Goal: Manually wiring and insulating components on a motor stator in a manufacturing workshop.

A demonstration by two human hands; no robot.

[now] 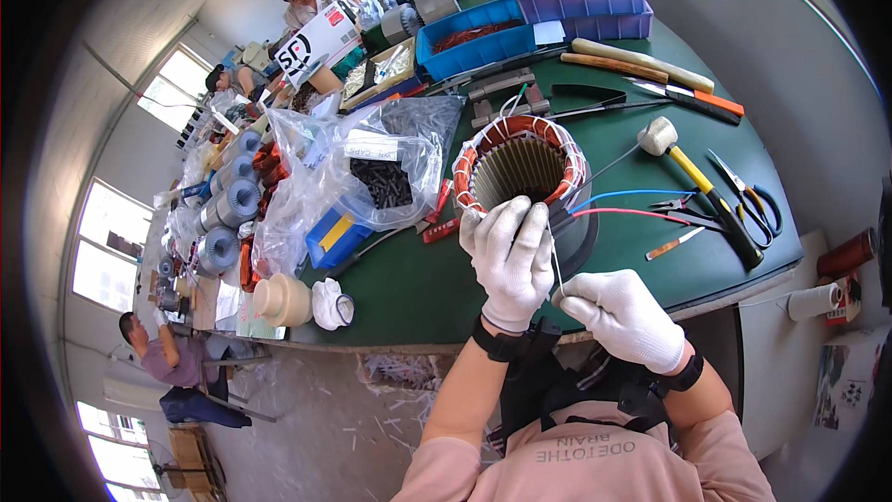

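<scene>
A motor stator (518,165) stands on the green table, its ring of orange copper winding bound round with white cord. My left hand (506,260), in a white glove, curls its fingers over the near side of the winding. From there a thin white lacing cord (557,265) runs down to my right hand (624,316), also gloved, which pinches it between thumb and fingers. Blue lead wires (632,193) and red lead wires (621,212) stretch rightward from the stator. My left hand hides part of the near rim.
On the right lie a mallet (697,177), scissors (753,203), pliers (688,214) and a knife (711,102). Plastic bins (478,33) stand at the back. Left are a bag of black pieces (381,181) and a blue box (336,234). Other people work farther off.
</scene>
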